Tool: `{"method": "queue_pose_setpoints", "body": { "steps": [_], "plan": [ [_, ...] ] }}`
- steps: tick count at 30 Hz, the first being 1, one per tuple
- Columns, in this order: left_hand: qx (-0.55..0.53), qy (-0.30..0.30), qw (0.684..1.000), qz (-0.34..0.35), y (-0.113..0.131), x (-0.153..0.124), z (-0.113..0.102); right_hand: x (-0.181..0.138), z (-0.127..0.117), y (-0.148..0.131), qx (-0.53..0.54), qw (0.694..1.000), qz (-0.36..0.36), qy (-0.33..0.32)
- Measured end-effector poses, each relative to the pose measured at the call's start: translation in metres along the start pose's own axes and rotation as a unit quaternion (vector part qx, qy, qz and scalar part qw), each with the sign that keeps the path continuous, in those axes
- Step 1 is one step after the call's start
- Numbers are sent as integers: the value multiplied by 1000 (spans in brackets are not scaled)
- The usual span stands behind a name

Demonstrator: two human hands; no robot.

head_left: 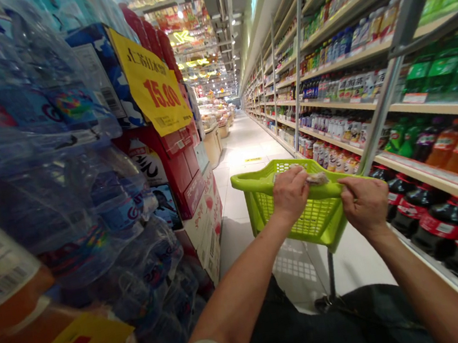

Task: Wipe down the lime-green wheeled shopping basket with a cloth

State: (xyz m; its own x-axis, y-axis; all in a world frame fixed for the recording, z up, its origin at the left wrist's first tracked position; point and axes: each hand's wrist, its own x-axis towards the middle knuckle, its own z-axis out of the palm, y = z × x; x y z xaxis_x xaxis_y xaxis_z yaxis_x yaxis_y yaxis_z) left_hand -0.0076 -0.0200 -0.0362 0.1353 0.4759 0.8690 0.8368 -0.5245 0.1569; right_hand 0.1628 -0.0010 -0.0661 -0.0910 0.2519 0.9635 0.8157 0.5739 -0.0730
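The biggest thing beside you is the long shelving on your right, running far down the aisle and loaded with drinks on every level. On your left, wrapped packs of bottled water pile up high and close, walling in that side. Between them the pale floor stretches ahead, with low display stands along its left edge farther on. Your green cart stands right in front of you in this lane, its right side near the lower shelves; you can't tell whether they touch. Just past the water, red cartons rise in a stack, narrowing the lane on the left. A large orange-coloured container looms at your lower left, blurred. On the bottom shelf by your right forearm lie dark cola bottles. A yellow price sign reading 15.00 hangs on the cartons, and a grey curved bar crosses the upper right; what it belongs to is unclear. Your left hand is closed over the cart's handle, and your right hand grasps its right end. Smallest, a crumpled pale cloth or tissue lies against the handle beside your left fingers.
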Motion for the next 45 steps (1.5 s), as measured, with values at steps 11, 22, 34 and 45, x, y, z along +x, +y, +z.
{"method": "queue_pose_setpoints", "body": {
  "steps": [11, 22, 34, 45],
  "plan": [
    [6, -9, 1000, -4, 1, -1, -2, 0, -1, -1, -9, 1000, -14, 11],
    [9, 16, 1000, 15, -2, -4, 2, -2, 2, 2, -4, 999, -24, 27],
    [-6, 34, 999, 31, -3, -6, 2, 0, 1, 0, -6, 999, -23, 22],
    [-6, 18, 1000, 18, -3, -6, 2, -1, 1, 1, -5, 1000, -24, 17]
  ]
}}
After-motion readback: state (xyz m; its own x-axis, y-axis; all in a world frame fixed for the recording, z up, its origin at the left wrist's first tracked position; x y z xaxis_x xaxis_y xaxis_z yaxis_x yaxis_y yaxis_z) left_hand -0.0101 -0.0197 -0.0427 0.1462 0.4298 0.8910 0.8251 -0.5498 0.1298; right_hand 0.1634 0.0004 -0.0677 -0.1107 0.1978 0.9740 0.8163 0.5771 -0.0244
